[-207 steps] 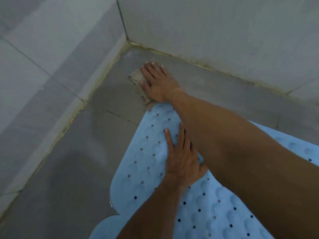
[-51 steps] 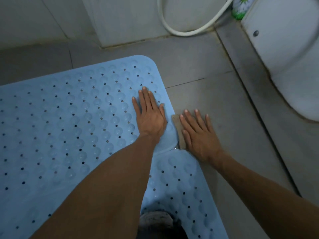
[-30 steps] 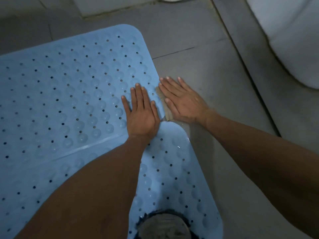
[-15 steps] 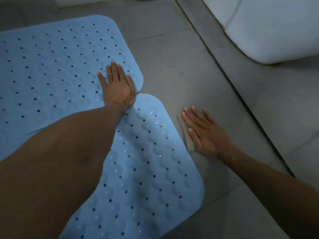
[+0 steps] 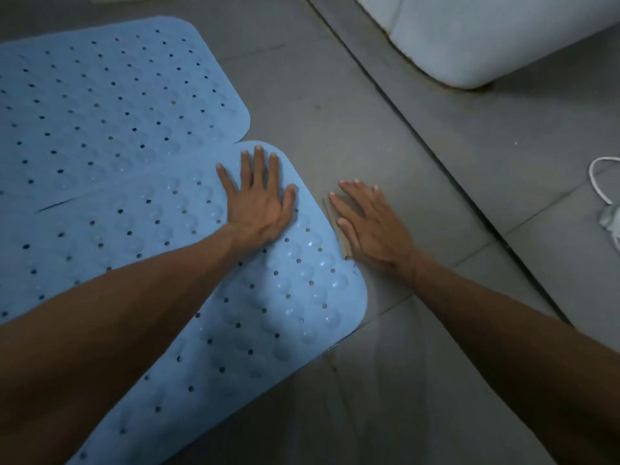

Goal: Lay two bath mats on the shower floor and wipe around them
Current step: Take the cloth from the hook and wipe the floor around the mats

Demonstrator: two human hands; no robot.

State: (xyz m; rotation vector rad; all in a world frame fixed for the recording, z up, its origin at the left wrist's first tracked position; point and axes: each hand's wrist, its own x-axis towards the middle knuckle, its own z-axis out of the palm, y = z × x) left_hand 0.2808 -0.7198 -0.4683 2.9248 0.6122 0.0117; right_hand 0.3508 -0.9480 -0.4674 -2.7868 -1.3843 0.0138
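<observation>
Two pale blue rubbery bath mats, dimpled and pierced with rows of small holes, lie flat on the grey tiled shower floor (image 5: 335, 95): the nearer bath mat (image 5: 268, 313) runs from the bottom edge of the frame up to a rounded corner, and the farther bath mat (image 5: 110, 95) lies just beyond it, the two touching along one long edge. The left hand (image 5: 260, 203) rests palm-down on the nearer mat near its far rounded corner, fingers straight and spread, gripping nothing. The right hand (image 5: 369, 226) lies just beside the nearer mat's right edge, flat on the floor with fingers extended, pressing a small tan folded cloth (image 5: 337, 226) of which only a strip shows beside the thumb. A white toilet base (image 5: 486, 38) stands well beyond the nearer mat, up and to the right, and a white cord (image 5: 600, 182) lies far to its right. The mats look thin, limp and light, likely to flop or ripple if lifted by one corner, and slick where wet, so a flat palm pinning them seems the safer hold; any shifting would best be done at an edge or corner. The cloth appears soft and thin, best driven under flat fingers.
</observation>
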